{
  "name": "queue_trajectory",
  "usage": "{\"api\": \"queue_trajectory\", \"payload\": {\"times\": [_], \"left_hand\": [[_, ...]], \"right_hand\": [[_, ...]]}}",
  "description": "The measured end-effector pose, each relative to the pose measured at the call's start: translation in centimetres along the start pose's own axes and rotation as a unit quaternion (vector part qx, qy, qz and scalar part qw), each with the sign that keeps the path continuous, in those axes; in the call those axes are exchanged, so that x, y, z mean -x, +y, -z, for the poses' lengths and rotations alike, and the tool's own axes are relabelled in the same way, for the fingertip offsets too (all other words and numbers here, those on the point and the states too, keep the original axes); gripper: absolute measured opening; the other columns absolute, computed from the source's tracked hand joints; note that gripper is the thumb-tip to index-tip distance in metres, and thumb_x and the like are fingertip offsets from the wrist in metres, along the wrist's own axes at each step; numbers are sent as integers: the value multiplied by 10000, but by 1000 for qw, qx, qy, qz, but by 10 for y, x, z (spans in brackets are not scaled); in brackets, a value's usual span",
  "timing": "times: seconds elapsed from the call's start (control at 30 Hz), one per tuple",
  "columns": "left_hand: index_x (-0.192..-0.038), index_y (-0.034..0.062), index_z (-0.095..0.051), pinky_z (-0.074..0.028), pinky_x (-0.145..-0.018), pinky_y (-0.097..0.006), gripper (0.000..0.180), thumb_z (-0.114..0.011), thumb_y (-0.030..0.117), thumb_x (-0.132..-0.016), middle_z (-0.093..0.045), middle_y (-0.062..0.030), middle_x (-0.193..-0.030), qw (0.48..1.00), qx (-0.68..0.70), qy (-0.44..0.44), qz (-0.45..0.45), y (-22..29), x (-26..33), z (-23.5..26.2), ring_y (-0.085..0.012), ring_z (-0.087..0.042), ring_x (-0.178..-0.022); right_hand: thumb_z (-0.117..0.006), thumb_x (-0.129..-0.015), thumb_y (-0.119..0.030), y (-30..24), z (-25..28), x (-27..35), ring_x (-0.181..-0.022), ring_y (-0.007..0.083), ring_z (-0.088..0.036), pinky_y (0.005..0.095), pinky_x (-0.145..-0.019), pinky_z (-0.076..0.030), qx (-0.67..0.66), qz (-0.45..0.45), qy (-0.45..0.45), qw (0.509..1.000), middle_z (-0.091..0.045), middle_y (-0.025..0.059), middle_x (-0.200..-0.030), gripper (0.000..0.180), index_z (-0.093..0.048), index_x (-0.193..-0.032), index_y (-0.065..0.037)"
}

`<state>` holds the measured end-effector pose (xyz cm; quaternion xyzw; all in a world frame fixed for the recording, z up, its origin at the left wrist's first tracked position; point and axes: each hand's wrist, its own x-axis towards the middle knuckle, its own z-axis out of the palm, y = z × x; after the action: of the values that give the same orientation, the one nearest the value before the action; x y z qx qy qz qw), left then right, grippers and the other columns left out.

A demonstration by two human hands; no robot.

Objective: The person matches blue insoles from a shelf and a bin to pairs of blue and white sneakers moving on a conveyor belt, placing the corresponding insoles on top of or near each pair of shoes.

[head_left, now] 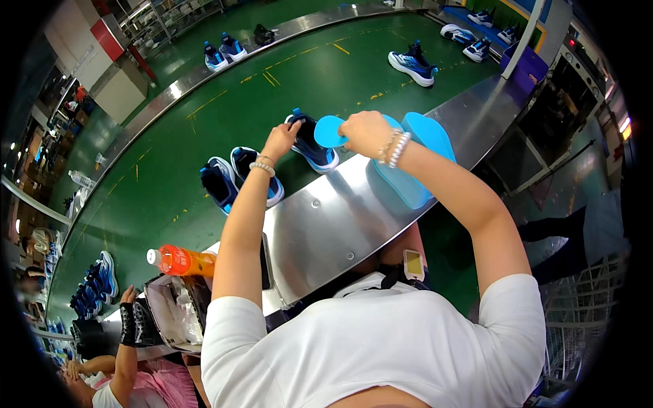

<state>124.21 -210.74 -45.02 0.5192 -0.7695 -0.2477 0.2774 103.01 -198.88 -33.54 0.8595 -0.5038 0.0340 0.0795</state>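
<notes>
My left hand (280, 141) has its fingers closed on the collar of a dark blue sneaker (317, 154) with a white sole, which stands on the green belt at the metal edge. Just right of it, my right hand (367, 133) grips a light blue insole (328, 130). One rounded end of that insole sticks out toward the shoe opening; my fingers hide part of the rest. Under and beside my right wrist lie more light blue insoles (430, 136) in stacks on the metal ledge. A pair of similar sneakers (216, 182) stands by my left forearm.
Farther along the green belt (224, 122) stand a single sneaker (412, 66) and several others. An orange drink bottle (178, 261) and an open box (171, 309) are left of my left arm. A co-worker's arm (124, 364) shows at lower left.
</notes>
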Motion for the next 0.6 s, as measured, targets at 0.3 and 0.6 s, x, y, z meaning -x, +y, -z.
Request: {"api": "queue_trajectory", "payload": {"times": [0.3,0.6], "left_hand": [[-943,83,-607,-483,-580,-390,270,-395,236,-875,-605,-180,-765,959,-221,50,-168,-9,-4,-5,-312,-600,-661],[-1055,-64,-496,-521,-561,-302,299,-419,41,-786,-610,-161,-840,976,151,-124,97,15,13,12,-226,-629,-672]], "right_hand": [[-569,-687,-174,-35,-44,-71,-726,274,-624,367,-632,-500,23,70,-47,996,-632,133,-749,130,-645,-724,-75],[-550,-729,-197,-47,-126,-121,-884,272,-600,347,-744,-487,-322,-219,-56,919,-619,145,-952,243,-635,-912,-62]]}}
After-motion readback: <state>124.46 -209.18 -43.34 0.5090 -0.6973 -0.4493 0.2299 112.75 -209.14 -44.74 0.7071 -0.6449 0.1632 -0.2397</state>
